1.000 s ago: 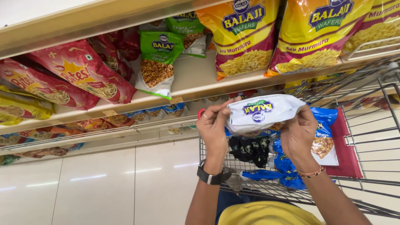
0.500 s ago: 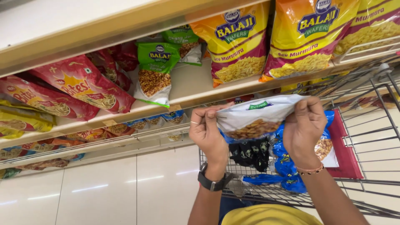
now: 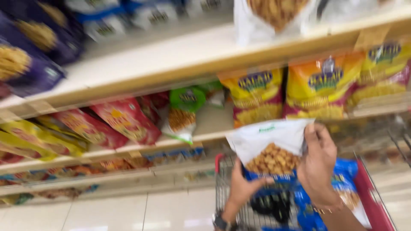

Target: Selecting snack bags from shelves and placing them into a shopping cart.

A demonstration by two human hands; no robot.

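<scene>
- The right hand (image 3: 317,164) has its fingers (image 3: 311,141) curled over the upper right edge of a white snack packet (image 3: 269,143), pinching it closed-handed; a thin bracelet sits at that wrist.
- The left hand (image 3: 245,188) cups the packet from underneath, its fingers (image 3: 262,181) wrapped up against the bottom edge, so both hands grip the same packet. A dark watch (image 3: 220,222) shows on the left wrist.
- The packet is held upright in the air between the two sets of fingers, its clear window showing golden-brown fried snack. It touches no shelf.
- Directly below the fingers is a wire shopping cart (image 3: 224,182) with a red rim. Several blue packets (image 3: 346,190) already lie inside it, along with something dark that the blur keeps me from naming.
- Judging by this, part of the picking looks done, since goods are in the cart; the white packet itself is neither shelved nor dropped in, so its handling seems unfinished.
- Above and beyond the fingers, the middle shelf (image 3: 205,128) carries yellow-and-orange packets (image 3: 325,87), just behind the packet's top edge.
- Further left of the fingers on that shelf stand a green-topped packet (image 3: 185,113) and red packets (image 3: 120,119).
- Well above, the upper shelf (image 3: 171,64) holds dark purple packets (image 3: 30,55), heavily blurred.
- Pale floor tiles (image 3: 107,214) run left of the cart.
</scene>
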